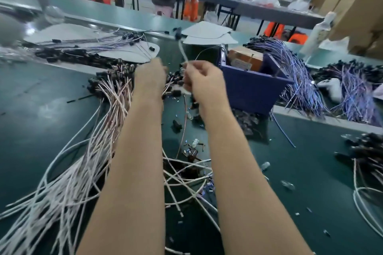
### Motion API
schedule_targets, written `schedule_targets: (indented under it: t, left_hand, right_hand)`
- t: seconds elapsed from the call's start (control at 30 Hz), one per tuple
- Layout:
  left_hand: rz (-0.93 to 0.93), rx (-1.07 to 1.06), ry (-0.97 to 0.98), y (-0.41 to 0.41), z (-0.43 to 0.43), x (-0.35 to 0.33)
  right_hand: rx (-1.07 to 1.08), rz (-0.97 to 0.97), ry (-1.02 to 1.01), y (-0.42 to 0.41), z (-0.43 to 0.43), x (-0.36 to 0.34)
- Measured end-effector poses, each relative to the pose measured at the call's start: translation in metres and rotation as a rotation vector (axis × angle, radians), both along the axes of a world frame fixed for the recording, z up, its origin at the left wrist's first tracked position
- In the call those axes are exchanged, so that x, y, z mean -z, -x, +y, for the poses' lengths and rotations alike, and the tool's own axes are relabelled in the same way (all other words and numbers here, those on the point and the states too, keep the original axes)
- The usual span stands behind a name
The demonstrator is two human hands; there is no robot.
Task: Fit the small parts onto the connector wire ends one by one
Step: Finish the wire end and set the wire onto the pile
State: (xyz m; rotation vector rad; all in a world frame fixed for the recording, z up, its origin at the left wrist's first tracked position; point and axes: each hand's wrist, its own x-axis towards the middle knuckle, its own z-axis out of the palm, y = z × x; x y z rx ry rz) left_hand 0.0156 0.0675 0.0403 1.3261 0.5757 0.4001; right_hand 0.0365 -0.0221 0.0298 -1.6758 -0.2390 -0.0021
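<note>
My right hand (202, 80) pinches a white connector wire (182, 50) that rises from the fingers to a black connector end (177, 33). My left hand (150, 78) is stretched out just left of it, blurred, its fingers hidden behind the back of the hand. A big bundle of white and pinkish wires (87, 161) with black connector ends fans out on the left of the green table (31, 109). Small loose parts (191, 147) lie scattered between my forearms.
A blue bin (255, 91) holding a brown box stands right of my hands. Purple wire bundles (300, 72) lie further right beside a white object. White sheets sit at the back. Other people and tables are in the background.
</note>
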Motion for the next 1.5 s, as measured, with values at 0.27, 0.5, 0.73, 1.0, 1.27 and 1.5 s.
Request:
schedule_targets:
  t: [0.27, 0.5, 0.73, 1.0, 1.27, 1.5]
  left_hand:
    - [-0.155, 0.705, -0.277, -0.003, -0.094, -0.017]
    - [-0.065, 0.900, -0.528, -0.013, -0.158, -0.005]
    - [-0.139, 0.850, -0.558, -0.023, -0.162, 0.012]
    - [-0.165, 0.662, -0.653, -0.028, -0.147, 0.019]
    - [-0.054, 0.752, -0.796, -0.025, -0.132, 0.019]
    - [-0.098, 0.614, -0.806, -0.025, -0.133, 0.016]
  right_hand:
    - [0.230, 0.071, -0.785, -0.011, -0.107, -0.039]
    - [0.298, 0.059, -1.276, -0.012, -0.184, -0.027]
    - [0.451, 0.095, -0.947, -0.019, -0.197, 0.000]
    - [0.245, 0.077, -0.269, -0.017, -0.176, 0.016]
    - [0.545, 0.130, -0.948, -0.018, -0.199, 0.011]
    - [0.316, 0.265, -0.679, -0.017, -0.194, 0.014]
